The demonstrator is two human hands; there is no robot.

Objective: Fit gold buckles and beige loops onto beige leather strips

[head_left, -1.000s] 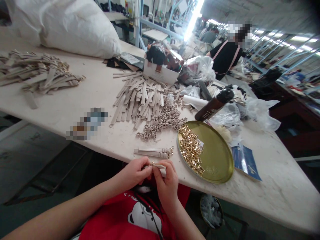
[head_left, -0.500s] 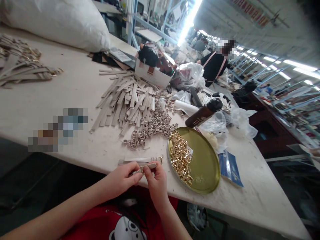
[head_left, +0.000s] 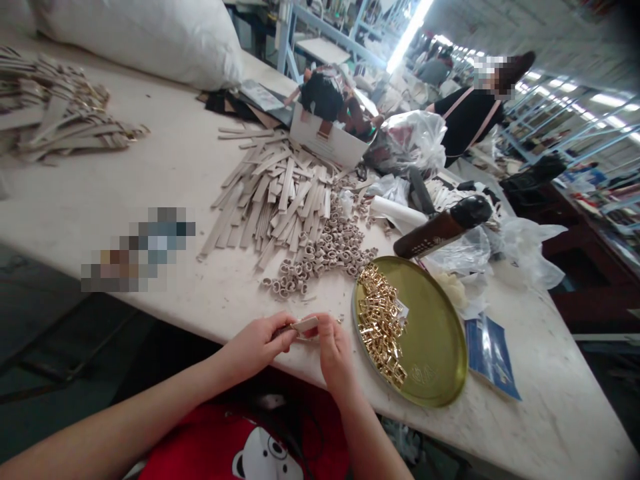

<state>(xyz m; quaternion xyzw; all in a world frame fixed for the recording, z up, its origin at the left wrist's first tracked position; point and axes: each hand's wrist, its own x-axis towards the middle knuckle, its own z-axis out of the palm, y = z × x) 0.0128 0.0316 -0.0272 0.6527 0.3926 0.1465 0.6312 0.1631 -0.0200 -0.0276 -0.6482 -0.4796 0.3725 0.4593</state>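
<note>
Near the table's front edge, my left hand (head_left: 273, 339) is closed on a short beige strap (head_left: 306, 325), thumb pressed over the fingers. From the other side my right hand (head_left: 334, 347) pinches the same strap at its free end. Whether a buckle sits on the strap between my fingers is too small to tell. Just beyond my hands lies a heap of small beige loops (head_left: 325, 257), with a pile of loose beige straps (head_left: 275, 193) behind it. Right of my right hand, gold buckles (head_left: 383, 323) fill one side of a round gold-coloured tray (head_left: 440, 340).
A dark brown bottle (head_left: 443, 227) lies tilted behind the tray, near clear plastic bags (head_left: 530, 250). Right of the tray is a blue packet (head_left: 493, 353). Finished-looking straps with metal ends (head_left: 65, 120) lie far left, by a big white sack (head_left: 145, 40). Another person (head_left: 467, 117) stands beyond the table.
The view has shifted, so the table things appear further right. My right hand has moved from over the strap's middle to its end, and more of the strap shows between my hands.
</note>
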